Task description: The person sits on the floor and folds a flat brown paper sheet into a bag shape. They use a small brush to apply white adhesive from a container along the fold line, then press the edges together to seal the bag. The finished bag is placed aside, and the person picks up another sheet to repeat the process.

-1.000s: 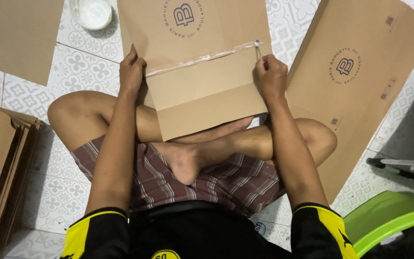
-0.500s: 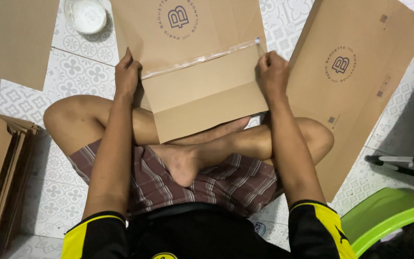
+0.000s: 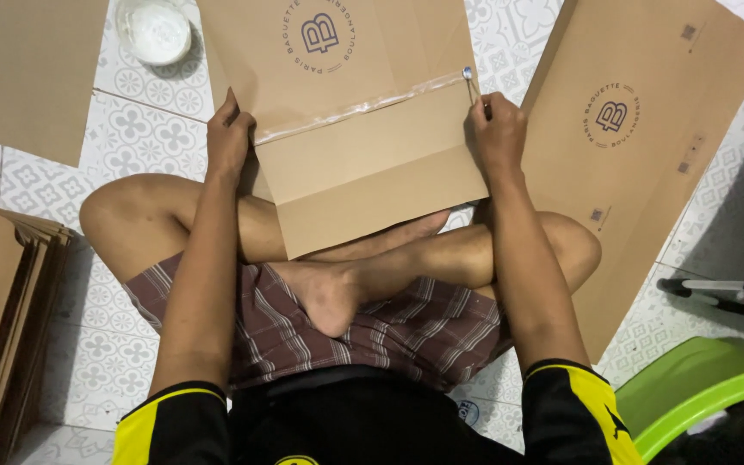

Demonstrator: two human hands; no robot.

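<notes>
My left hand (image 3: 228, 138): fingers curled, pressed on the left edge of the brown paper bag (image 3: 363, 112), at the end of a shiny strip (image 3: 359, 108) that crosses it.

My right hand (image 3: 494, 131): closed on the bag's right edge, pinching a small tool (image 3: 468, 76) with a rounded tip; its kind I cannot tell.

Paper bag, one: flat, matte brown, creased, bottom flap folded up, round printed mark near the top. It lies across my crossed legs and onto the tiled floor (image 3: 131, 129). Since a second ago it sits slightly lower and my right hand is a touch further in; the grip is unchanged.

Second flat bag (image 3: 639, 129), one: same brown paper and mark, on the floor to my right, just beside my right hand.

Stack of bags (image 3: 2, 310), one pile: at my left, count of sheets unclear.

Brown sheet (image 3: 23, 69), one: upper left.

White round dish (image 3: 155, 30), one: near the top edge.

Green plastic piece (image 3: 699, 387), one: curved, lower right.
</notes>
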